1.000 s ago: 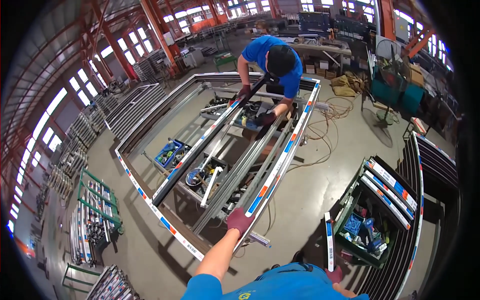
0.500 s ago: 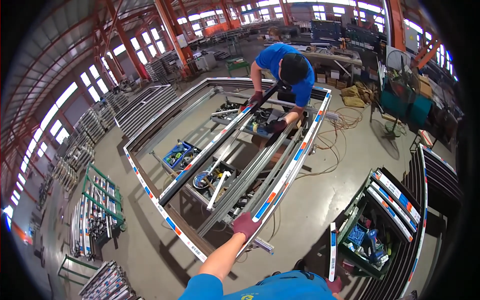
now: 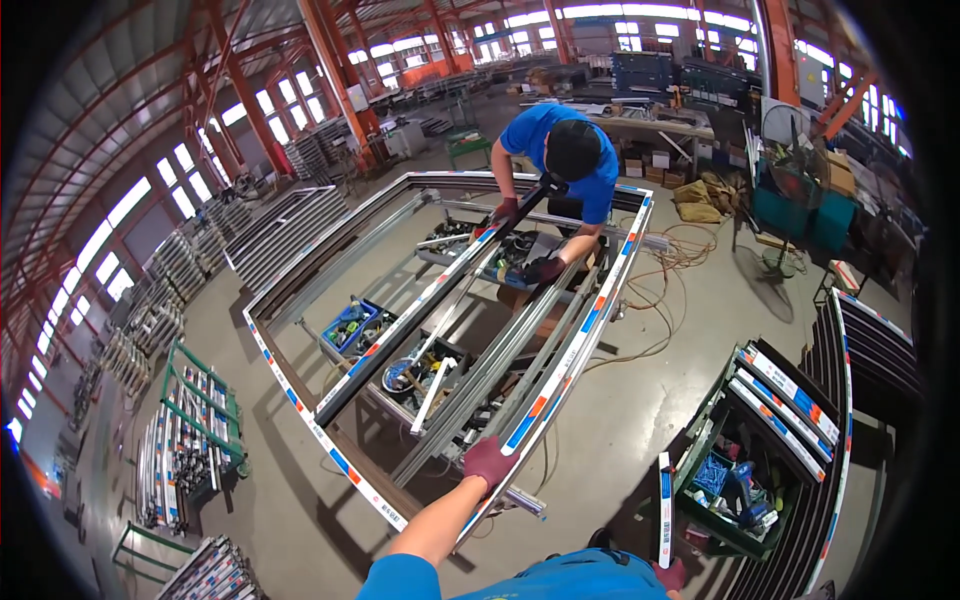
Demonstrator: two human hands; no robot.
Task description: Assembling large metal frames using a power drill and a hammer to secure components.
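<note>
My left hand, in a maroon glove, is closed around the near end of the right rail of a large window or door frame covered with printed film. In my right hand, at the lower right, is the lower end of a short film-covered profile bar, held upright and apart from the frame. A dark crossbar runs lengthwise across the frame. Across from me, a co-worker in blue bends over it, one gloved hand on the crossbar, the other near a blue tool.
Below the frame, grey metal rails, parts trays and a blue bin sit on a workbench. To my right are a green crate of tools and stacked dark profiles. Orange hoses lie on the floor. Left stands a green rack.
The view has shifted slightly, so the frame and co-worker appear a little lower and further left. My left hand stays on the rail, and my right still holds the profile bar.
</note>
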